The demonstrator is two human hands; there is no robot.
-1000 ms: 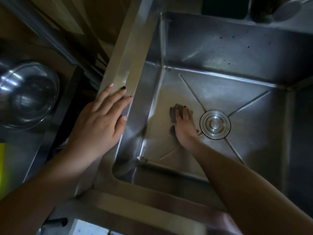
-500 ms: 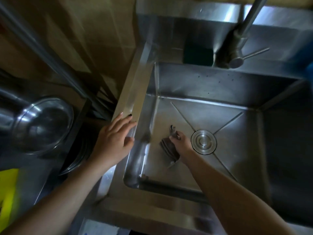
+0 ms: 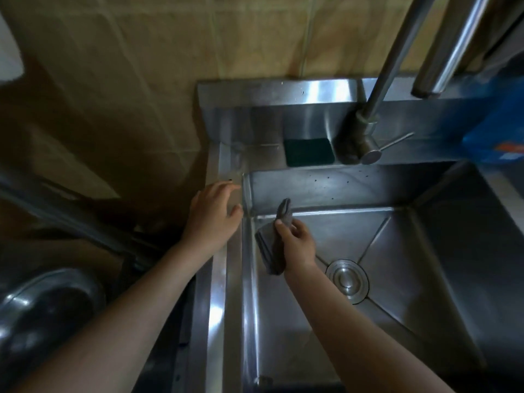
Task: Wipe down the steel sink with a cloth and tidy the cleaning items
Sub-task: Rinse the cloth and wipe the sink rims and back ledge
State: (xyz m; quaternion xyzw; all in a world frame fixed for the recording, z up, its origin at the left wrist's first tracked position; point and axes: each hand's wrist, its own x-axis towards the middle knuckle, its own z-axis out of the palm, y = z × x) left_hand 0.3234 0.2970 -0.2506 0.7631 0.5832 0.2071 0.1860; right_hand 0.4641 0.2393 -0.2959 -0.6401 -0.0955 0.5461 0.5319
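Observation:
The steel sink [image 3: 425,293] fills the right half of the view, its round drain [image 3: 347,280] in the basin floor. My right hand [image 3: 296,243] holds a folded grey cloth [image 3: 273,245] lifted off the basin floor, near the sink's back left corner. My left hand [image 3: 214,214] rests on the sink's left rim [image 3: 218,307], fingers spread toward the back corner. A dark green sponge [image 3: 308,151] lies on the back ledge beside the tap [image 3: 365,137].
A steel bowl [image 3: 42,316] sits at the lower left beside the sink. A blue packet [image 3: 499,129] stands at the right on the back ledge. A tiled wall rises behind the sink. The light is dim.
My right hand lifted the cloth off the basin floor and moved it toward the back left corner. My left hand slid farther back along the rim. The view tilted up.

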